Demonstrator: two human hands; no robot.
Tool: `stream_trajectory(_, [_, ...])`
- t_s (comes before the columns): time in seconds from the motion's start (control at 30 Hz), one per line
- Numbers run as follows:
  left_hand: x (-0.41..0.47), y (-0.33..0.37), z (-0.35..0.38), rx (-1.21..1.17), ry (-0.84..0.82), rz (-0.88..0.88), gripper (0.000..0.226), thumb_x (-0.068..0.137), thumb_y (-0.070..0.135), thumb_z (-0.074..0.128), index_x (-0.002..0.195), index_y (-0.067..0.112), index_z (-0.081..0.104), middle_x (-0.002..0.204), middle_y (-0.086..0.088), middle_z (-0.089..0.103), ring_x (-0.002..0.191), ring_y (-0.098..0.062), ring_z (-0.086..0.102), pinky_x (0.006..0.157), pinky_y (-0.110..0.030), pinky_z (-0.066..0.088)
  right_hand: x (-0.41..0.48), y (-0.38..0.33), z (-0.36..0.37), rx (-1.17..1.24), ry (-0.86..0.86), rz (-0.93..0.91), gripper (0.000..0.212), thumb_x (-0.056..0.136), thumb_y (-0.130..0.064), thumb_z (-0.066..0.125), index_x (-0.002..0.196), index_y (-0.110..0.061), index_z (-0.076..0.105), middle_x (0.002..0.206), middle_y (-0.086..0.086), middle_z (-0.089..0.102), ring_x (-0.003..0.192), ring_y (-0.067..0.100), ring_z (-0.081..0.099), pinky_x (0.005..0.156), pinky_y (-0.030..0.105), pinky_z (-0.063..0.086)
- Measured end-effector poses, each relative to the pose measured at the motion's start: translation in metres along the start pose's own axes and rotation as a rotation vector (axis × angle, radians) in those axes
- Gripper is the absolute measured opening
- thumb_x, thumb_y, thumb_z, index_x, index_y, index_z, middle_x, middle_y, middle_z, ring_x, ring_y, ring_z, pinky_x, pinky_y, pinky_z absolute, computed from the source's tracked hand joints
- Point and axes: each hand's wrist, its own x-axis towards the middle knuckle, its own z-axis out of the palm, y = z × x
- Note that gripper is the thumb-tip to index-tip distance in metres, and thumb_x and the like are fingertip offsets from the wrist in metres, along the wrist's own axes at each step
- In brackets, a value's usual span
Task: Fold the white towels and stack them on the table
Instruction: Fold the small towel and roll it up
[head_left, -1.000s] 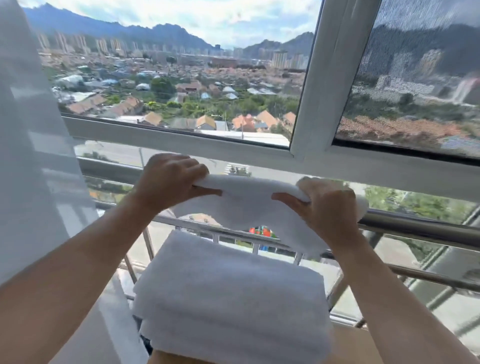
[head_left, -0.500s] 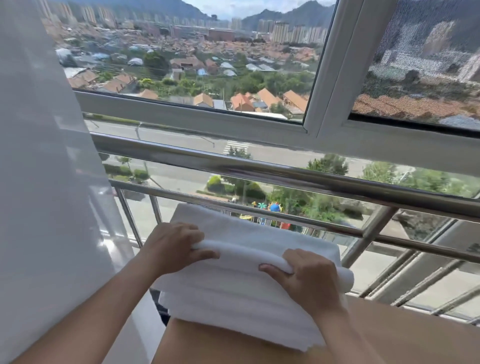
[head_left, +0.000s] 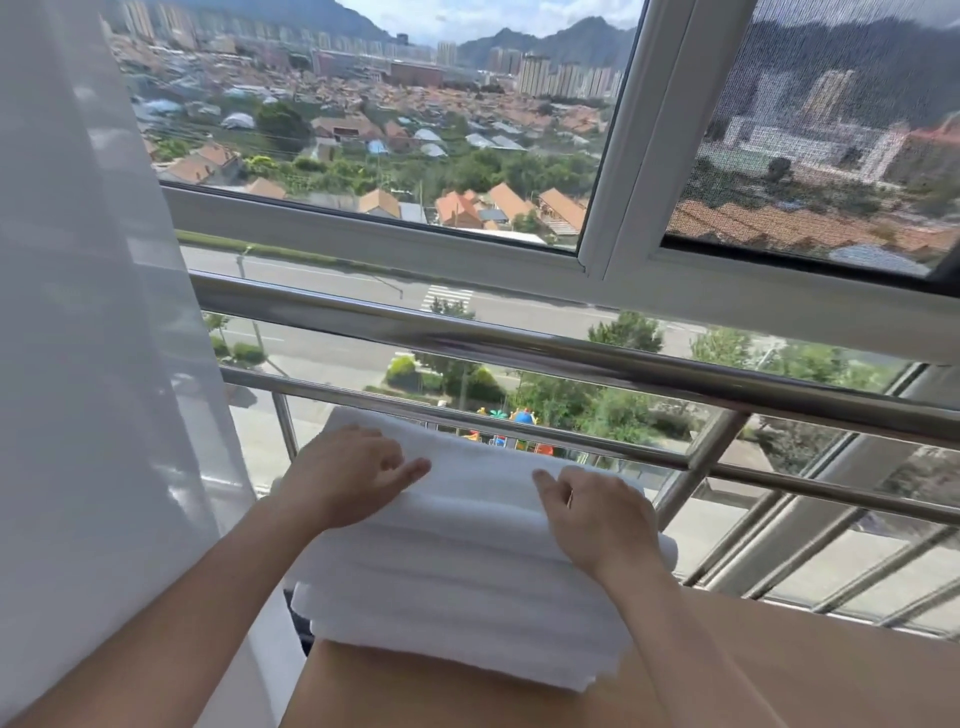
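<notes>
Folded white towel, lifted a second ago, now lies atop the towel stack at six o'clock on the tan surface; left hand at its nine, right hand at its three, fingers loosened flat, gripping nothing, so it looks placed.

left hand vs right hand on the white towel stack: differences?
The left hand rests farther back on the stack of folded white towels, near its left end; the right hand sits nearer the camera, at its right end. The left thumb points right; the right thumb points away and left. Both lie on top, palms down.
</notes>
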Motion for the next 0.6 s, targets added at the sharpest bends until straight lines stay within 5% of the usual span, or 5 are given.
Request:
stream_trajectory(0.07, [0.005,0.015,0.005,-0.001,-0.043,0.006,0.055,0.092,0.075,0.029,0.117,0.039,0.062,0.134,0.013,0.058,0.129,-0.016,0.048,0.107,-0.037,0.034,0.004,-0.007,0.0,-0.003,-0.084,0.024,0.04,0.097,-0.06,0.039,0.093,-0.028,0.061,0.102,-0.005,0.064,0.104,0.023,0.059,0.083,0.037,0.041])
stream_trajectory(0.13, [0.008,0.021,0.011,0.026,-0.156,-0.006,0.061,0.094,0.074,0.033,0.144,0.04,0.045,0.159,0.011,0.034,0.148,-0.016,0.026,0.12,-0.04,0.016,0.006,-0.01,0.003,-0.033,-0.275,0.074,0.046,0.093,-0.064,0.041,0.123,-0.032,0.054,0.13,-0.004,0.051,0.123,0.025,0.047,0.097,0.043,0.036])
stream_trajectory(0.33, [0.013,0.006,0.016,0.071,-0.554,0.002,0.12,0.063,0.102,0.026,0.159,0.037,-0.007,0.165,0.01,-0.025,0.15,-0.017,-0.028,0.116,-0.058,-0.021,0.009,-0.001,0.009,-0.039,-0.478,0.141,0.073,0.084,-0.079,0.034,0.145,-0.039,0.03,0.15,0.001,0.038,0.135,0.029,0.04,0.106,0.046,0.032])
stream_trajectory(0.43, [0.024,0.011,0.018,0.041,-0.601,-0.028,0.128,0.056,0.104,0.028,0.159,0.037,-0.006,0.164,0.011,-0.025,0.15,-0.017,-0.028,0.114,-0.059,-0.022,0.019,-0.017,0.015,-0.138,-0.474,0.155,0.077,0.089,-0.079,0.023,0.155,-0.039,0.018,0.161,0.006,0.026,0.143,0.038,0.03,0.111,0.053,0.022])
stream_trajectory(0.6, [0.03,-0.001,0.033,-0.016,-0.236,-0.177,0.072,0.092,0.077,0.026,0.156,0.045,0.015,0.168,0.014,0.003,0.154,-0.016,-0.011,0.118,-0.057,-0.01,0.012,-0.02,0.032,-0.079,-0.458,0.139,0.07,0.092,-0.076,0.011,0.156,-0.047,0.009,0.168,-0.008,0.003,0.152,0.036,-0.001,0.118,0.059,0.0])
